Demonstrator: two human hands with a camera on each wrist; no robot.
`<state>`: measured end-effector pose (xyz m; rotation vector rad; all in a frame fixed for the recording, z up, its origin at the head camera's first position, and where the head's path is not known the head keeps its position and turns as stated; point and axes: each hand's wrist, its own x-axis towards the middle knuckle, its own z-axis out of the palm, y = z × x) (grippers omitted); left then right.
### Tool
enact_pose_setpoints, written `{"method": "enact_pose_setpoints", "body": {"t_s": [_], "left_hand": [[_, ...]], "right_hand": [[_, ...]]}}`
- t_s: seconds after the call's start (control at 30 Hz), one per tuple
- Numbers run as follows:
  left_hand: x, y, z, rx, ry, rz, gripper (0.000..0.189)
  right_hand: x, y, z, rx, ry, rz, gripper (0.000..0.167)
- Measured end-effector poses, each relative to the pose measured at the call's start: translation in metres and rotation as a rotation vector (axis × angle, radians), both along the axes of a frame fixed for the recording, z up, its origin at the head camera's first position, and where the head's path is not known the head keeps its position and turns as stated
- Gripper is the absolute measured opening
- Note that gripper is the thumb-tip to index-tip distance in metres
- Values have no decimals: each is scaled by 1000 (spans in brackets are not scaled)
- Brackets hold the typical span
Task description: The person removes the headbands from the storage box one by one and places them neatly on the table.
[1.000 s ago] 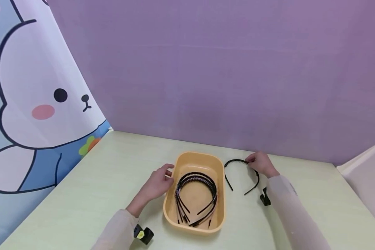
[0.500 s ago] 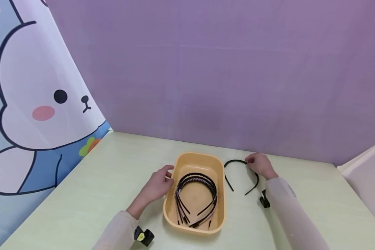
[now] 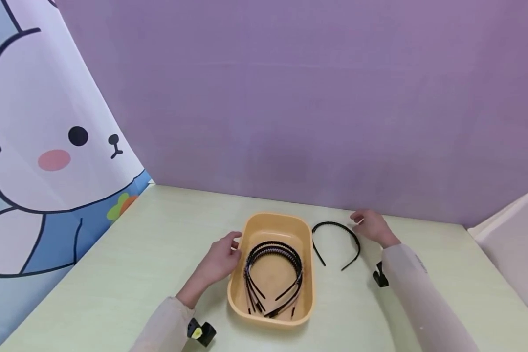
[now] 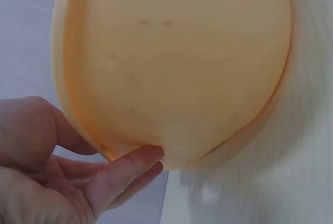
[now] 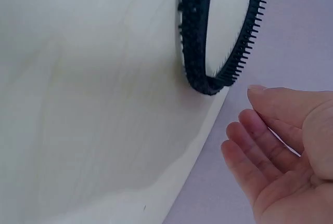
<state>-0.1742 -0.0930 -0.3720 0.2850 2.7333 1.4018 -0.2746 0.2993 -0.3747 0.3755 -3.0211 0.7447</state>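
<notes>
My left hand (image 3: pixel 217 259) holds the left rim of a yellow-orange plastic tray (image 3: pixel 273 320). In the left wrist view two fingers (image 4: pixel 136 162) press on its outer wall, while the thumb passes behind the rim. Several black headbands (image 3: pixel 296 259) lie nested in the tray. To the tray's right, one more black headband (image 3: pixel 354 234) lies on the table, its arch away from me. Just past the arch hovers my right hand (image 3: pixel 373 227), relaxed and holding nothing. The right wrist view shows this headband's comb-like teeth (image 5: pixel 250 39), with the fingertips apart from it.
The pale table (image 3: pixel 171 230) meets a purple backdrop (image 3: pixel 290 122) close behind my right hand. On the left hangs a sheet with a cartoon animal (image 3: pixel 61 122). A white panel (image 3: pixel 519 239) stands at the right edge.
My right fingers have let go of the headband on the table and moved a little right of it. The left hand stays at the tray. The head view has shifted slightly.
</notes>
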Motion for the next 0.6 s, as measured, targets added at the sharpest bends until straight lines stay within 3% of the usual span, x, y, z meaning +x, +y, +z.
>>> {"method": "enact_pose_setpoints", "body": {"t_s": [0.6], "left_hand": [[0,-1,2,18,-28,1,44]], "right_hand": [[23,-13,29,-45,-47,70,35]]}}
